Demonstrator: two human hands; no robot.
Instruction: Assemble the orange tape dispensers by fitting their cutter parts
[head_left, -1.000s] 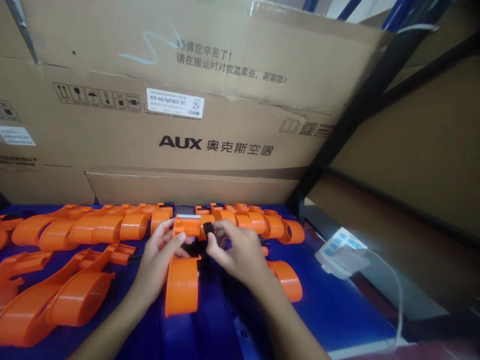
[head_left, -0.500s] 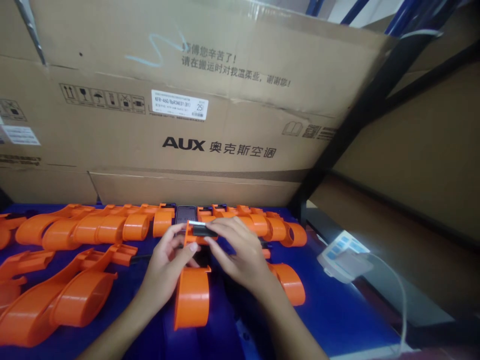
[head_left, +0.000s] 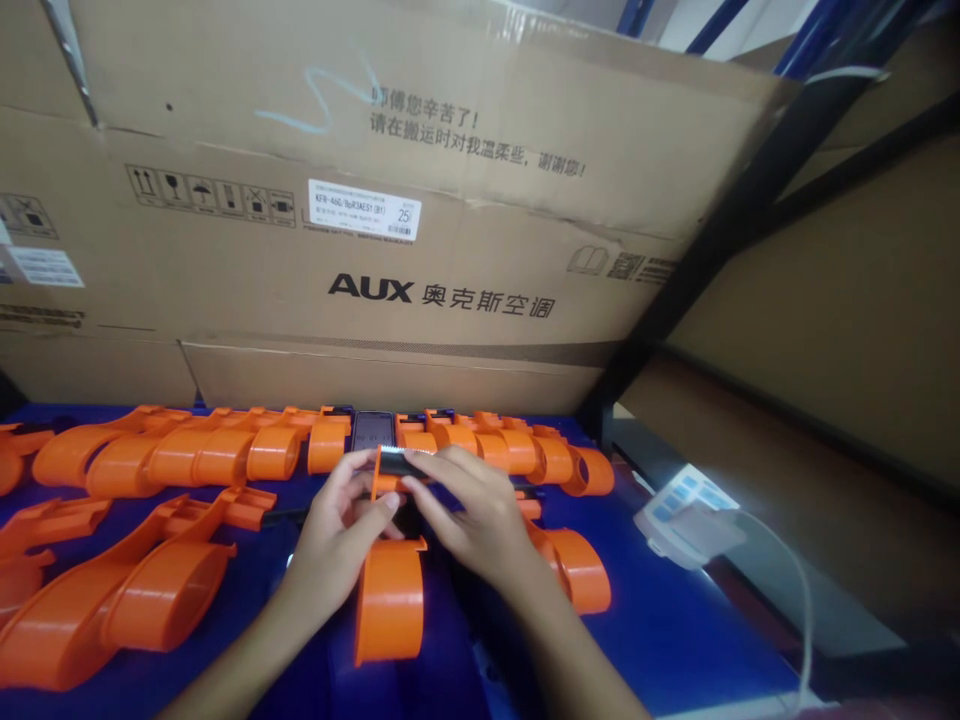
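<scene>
An orange plastic tape dispenser (head_left: 391,602) is held up before me, its round drum hanging toward me and its serrated blade end facing up. My left hand (head_left: 341,525) is closed around its frame from the left, thumb on the orange part under the blade. My right hand (head_left: 476,510) pinches the black piece (head_left: 397,461) beside the white-toothed blade (head_left: 391,449), fingers over its right end. The fingers hide how the black piece sits in the frame.
Several more orange dispensers (head_left: 166,597) lie in rows on the blue table (head_left: 652,620) to both sides. A phone-like device (head_left: 373,430) stands at the back. A white device with a cable (head_left: 686,515) is at right. A large cardboard box (head_left: 480,340) walls off the rear.
The black piece lies closer along the toothed blade, and my right fingers have shifted slightly left over it. The dispenser has moved a little right in view.
</scene>
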